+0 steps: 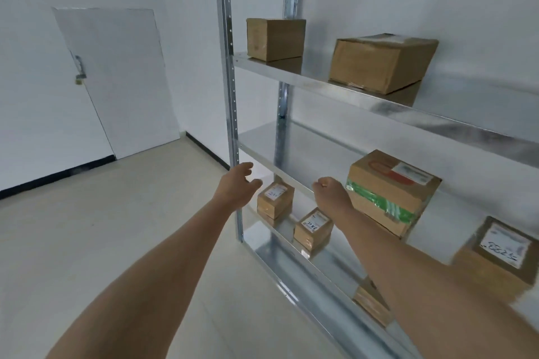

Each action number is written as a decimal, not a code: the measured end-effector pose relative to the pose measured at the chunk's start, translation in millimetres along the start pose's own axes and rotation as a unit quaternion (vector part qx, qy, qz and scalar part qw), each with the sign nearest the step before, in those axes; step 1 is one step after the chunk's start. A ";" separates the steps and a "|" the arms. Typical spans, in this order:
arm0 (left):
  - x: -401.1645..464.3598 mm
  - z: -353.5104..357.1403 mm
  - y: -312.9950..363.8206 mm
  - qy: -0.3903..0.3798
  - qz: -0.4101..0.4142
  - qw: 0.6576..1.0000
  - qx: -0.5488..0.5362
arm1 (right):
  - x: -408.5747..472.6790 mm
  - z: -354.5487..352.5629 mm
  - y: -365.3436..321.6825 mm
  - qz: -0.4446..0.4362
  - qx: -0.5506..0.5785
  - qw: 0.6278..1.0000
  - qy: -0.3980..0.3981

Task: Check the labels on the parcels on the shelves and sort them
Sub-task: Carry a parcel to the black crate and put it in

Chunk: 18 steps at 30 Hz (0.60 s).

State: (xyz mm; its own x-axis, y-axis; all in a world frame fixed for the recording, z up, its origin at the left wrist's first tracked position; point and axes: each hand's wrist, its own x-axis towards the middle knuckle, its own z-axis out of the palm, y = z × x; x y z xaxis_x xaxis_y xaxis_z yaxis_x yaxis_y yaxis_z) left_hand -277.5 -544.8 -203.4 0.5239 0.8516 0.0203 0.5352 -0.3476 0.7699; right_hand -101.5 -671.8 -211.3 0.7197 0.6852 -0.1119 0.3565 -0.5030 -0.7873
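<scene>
A metal shelf rack [291, 175] holds brown cardboard parcels. On the upper shelf stand a small box [275, 38] and a larger box [379, 63]. The middle shelf carries a box with green tape [390, 192] and a labelled box [495, 256] at the right. On the lower shelf sit two small labelled boxes [275, 198] [313, 227]. My left hand [240, 183] is open beside the rack's front post, holding nothing. My right hand [329, 189] is curled shut at the middle shelf's front edge, just left of the green-taped box, and I see nothing in it.
A white door [116, 81] with a padlock stands in the wall at the left. Pale floor [116, 242] spreads in front of the rack. Another brown parcel [370, 303] lies low on the rack, partly hidden by my right forearm.
</scene>
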 end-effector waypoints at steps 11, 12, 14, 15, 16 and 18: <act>168.8 -49.3 -62.6 -0.085 0.027 0.996 -0.001 | 111.2 96.9 -64.7 0.060 -0.015 0.997 0.048; 185.7 -48.9 -67.2 -0.091 0.033 0.995 0.000 | 127.0 103.2 -66.8 0.061 -0.013 0.997 0.055; 217.4 -47.2 -75.8 -0.107 0.043 0.993 0.007 | 160.4 115.2 -68.5 0.063 -0.003 0.996 0.062; 231.6 -47.9 -79.8 -0.116 0.042 0.992 0.012 | 176.3 121.4 -70.2 0.070 0.003 0.996 0.062; 246.8 -49.7 -82.6 -0.126 0.039 0.991 0.020 | 193.5 127.5 -72.6 0.077 0.008 0.995 0.064; 277.6 -56.8 -89.0 -0.144 0.037 0.988 0.047 | 223.8 138.9 -80.8 0.087 0.026 0.993 0.071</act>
State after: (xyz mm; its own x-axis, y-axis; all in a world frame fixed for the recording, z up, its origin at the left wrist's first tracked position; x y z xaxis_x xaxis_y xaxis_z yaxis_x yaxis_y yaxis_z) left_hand -217.3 -255.1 -230.1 0.7238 0.6800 -0.1175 0.5396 -0.4516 0.7106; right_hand -52.0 -404.6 -257.0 0.8457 0.5073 -0.1656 0.1908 -0.5773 -0.7939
